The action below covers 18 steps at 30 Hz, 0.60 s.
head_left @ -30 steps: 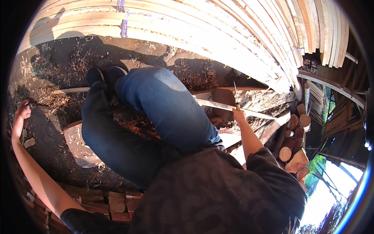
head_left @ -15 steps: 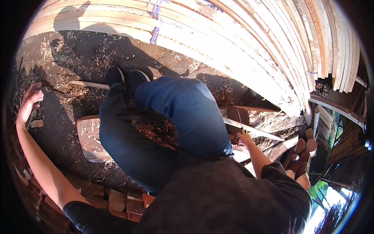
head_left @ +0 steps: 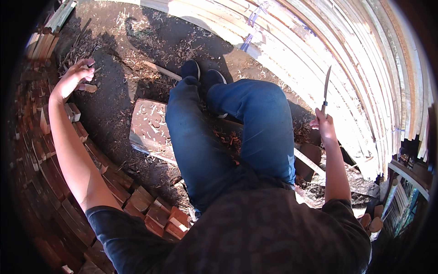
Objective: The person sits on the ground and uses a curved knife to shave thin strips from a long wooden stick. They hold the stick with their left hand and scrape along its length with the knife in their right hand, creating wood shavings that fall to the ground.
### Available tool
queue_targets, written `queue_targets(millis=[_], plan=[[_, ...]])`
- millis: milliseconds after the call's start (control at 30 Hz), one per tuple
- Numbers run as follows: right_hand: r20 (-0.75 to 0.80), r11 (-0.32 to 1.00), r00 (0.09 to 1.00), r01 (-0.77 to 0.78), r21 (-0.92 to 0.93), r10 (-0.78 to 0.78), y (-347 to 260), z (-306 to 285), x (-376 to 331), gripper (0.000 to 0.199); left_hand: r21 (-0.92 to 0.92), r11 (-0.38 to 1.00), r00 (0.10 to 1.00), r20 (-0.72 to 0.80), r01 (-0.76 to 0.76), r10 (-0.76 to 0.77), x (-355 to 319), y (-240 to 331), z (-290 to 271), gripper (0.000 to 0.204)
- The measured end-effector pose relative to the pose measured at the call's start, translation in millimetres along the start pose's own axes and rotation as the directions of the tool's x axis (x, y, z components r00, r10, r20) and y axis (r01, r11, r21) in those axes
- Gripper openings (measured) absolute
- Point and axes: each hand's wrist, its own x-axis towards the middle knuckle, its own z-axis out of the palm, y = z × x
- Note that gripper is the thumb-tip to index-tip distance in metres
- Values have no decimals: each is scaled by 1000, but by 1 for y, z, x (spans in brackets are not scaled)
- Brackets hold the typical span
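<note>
My right hand (head_left: 325,124) is wrapped round the dark handle of a knife (head_left: 327,86), whose long narrow blade points up and away from me. It is out to the right of my knee, in front of the sunlit wood strips. My left hand (head_left: 73,80) is stretched far out to the left over the dirt ground. Its fingers are curved and apart, and I see nothing held in them. Close by it lies a small pale chunk (head_left: 87,87) on the ground.
Long pale wood strips (head_left: 292,55), tied with purple cord (head_left: 246,43), run along the far and right side. Stacked reddish wood blocks (head_left: 68,201) fill the left. A shaving-covered wood block (head_left: 150,123) lies beside my leg; a stick (head_left: 159,70) lies near my shoes.
The knife in my right hand has swung up and outward to the right, away from the wood beside my knee. My left hand stays outstretched. The whole view has shifted.
</note>
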Motion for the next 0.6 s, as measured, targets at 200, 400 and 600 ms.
queue_targets(millis=[200, 400, 600], plan=[[139, 993, 985, 91, 73, -101, -60, 30, 5, 40, 114, 974, 978, -105, 194, -182, -1, -19, 5, 56], [284, 980, 949, 92, 177, -140, -123, 50, 47, 33, 141, 950, 953, -165, 279, -255, 29, -17, -16, 59], [357, 871, 805, 369, 323, -473, -236, 107, 51, 28, 267, 954, 970, -232, 138, -75, -34, 16, -54, 52]])
